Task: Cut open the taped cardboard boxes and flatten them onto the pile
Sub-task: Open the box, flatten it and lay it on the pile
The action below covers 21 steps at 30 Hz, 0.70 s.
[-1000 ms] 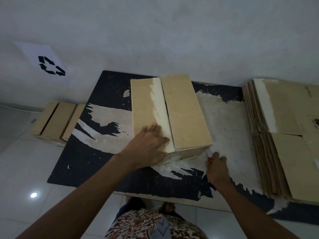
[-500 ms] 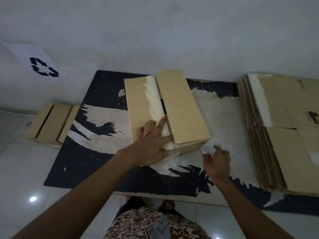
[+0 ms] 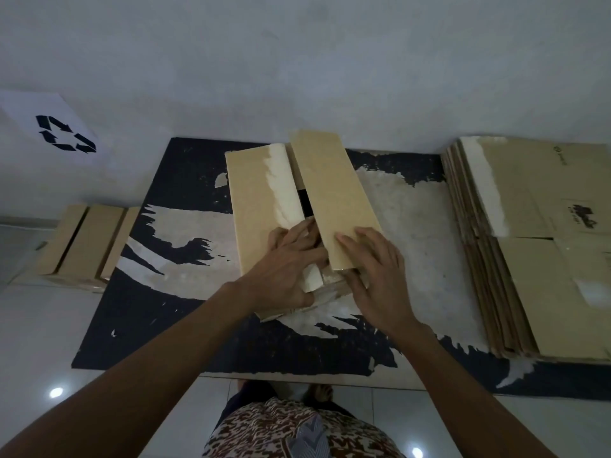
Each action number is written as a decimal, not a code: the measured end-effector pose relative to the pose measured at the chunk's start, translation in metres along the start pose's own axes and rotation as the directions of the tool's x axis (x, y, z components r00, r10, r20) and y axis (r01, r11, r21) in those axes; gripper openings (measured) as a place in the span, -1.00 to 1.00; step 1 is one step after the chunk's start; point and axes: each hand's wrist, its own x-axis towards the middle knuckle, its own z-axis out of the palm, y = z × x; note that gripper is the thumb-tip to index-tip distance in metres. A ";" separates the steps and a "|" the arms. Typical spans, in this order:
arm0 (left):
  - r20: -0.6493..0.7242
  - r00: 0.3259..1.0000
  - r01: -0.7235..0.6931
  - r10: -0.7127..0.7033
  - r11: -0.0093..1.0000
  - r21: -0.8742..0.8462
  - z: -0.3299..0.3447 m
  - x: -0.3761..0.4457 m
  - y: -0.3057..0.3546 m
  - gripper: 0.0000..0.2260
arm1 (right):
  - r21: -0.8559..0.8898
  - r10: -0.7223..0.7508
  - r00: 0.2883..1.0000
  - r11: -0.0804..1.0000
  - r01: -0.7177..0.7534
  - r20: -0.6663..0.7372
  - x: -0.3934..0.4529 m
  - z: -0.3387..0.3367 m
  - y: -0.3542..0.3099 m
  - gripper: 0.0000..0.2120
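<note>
Seam's open now! The right hand (image 3: 380,276) has come off the black mat (image 3: 132,309) onto the cardboard box (image 3: 264,209) at the mat's middle, fingers straight, lifting the right flap (image 3: 334,200); left hand (image 3: 284,269) fingers curl into the gap. Flattening next, I'd say.

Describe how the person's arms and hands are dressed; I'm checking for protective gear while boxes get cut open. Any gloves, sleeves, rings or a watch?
None show. The left hand and right hand are bare, with no gloves. Both forearms are uncovered as far up as the frame shows, with no sleeve edge in view. No ring, watch or wristband shows. The only clothing in view is a brown-and-white patterned garment at the bottom edge.
</note>
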 end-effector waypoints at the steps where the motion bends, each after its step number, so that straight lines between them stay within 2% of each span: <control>1: -0.001 1.000 -0.002 0.002 1.000 0.016 -0.002 0.001 0.003 -0.65 | -0.014 -0.007 1.000 1.000 0.006 -0.015 0.000 0.000 0.001 -0.52; 5: 0.016 1.000 0.007 -0.008 0.994 0.109 -0.019 0.004 0.010 -0.67 | -0.059 -0.001 0.999 0.998 -0.001 -0.038 -0.001 0.002 -0.004 -0.50; 9: -0.239 0.971 -0.031 0.014 0.997 -0.067 -0.053 -0.008 0.010 -0.70 | -0.082 -0.002 0.999 0.997 -0.003 -0.055 0.000 -0.001 -0.009 -0.53; 11: -0.347 0.938 -0.036 0.010 0.997 -0.068 -0.068 -0.026 0.002 -0.75 | 0.065 0.058 0.985 0.997 -0.049 -0.161 0.003 -0.009 -0.014 -0.58; 12: -0.384 0.923 -0.028 0.008 0.999 -0.047 -0.072 -0.038 -0.004 -0.76 | 0.155 0.139 0.963 0.982 -0.104 -0.232 0.006 -0.015 -0.018 -0.62; 14: -0.451 0.893 -0.010 -0.002 1.000 -0.025 -0.076 -0.065 -0.018 -0.72 | 0.327 0.386 0.849 0.905 -0.272 -0.360 0.016 -0.025 -0.018 -0.66; 15: -0.485 0.874 0.013 -0.027 0.999 -0.032 -0.075 -0.079 -0.026 -0.70 | 0.417 0.519 0.756 0.837 -0.354 -0.399 0.019 -0.028 -0.013 -0.63; 17: -0.525 0.842 0.109 -0.125 0.992 -0.061 -0.072 -0.105 -0.040 -0.65 | 0.589 0.699 0.576 0.696 -0.411 -0.424 0.022 -0.032 0.000 -0.47; 19: -0.507 0.831 0.208 -0.229 0.973 -0.099 -0.062 -0.130 -0.058 -0.55 | 0.747 0.815 0.475 0.535 -0.395 -0.332 0.019 -0.030 0.016 -0.22; 20: -0.474 0.837 0.251 -0.273 0.962 -0.112 -0.055 -0.141 -0.067 -0.48 | 0.777 0.854 0.456 0.459 -0.430 -0.253 0.016 -0.029 0.021 -0.17; 21: -0.423 0.851 0.285 -0.310 0.951 -0.123 -0.049 -0.151 -0.073 -0.41 | 0.755 0.874 0.454 0.414 -0.509 -0.173 0.014 -0.027 0.025 -0.25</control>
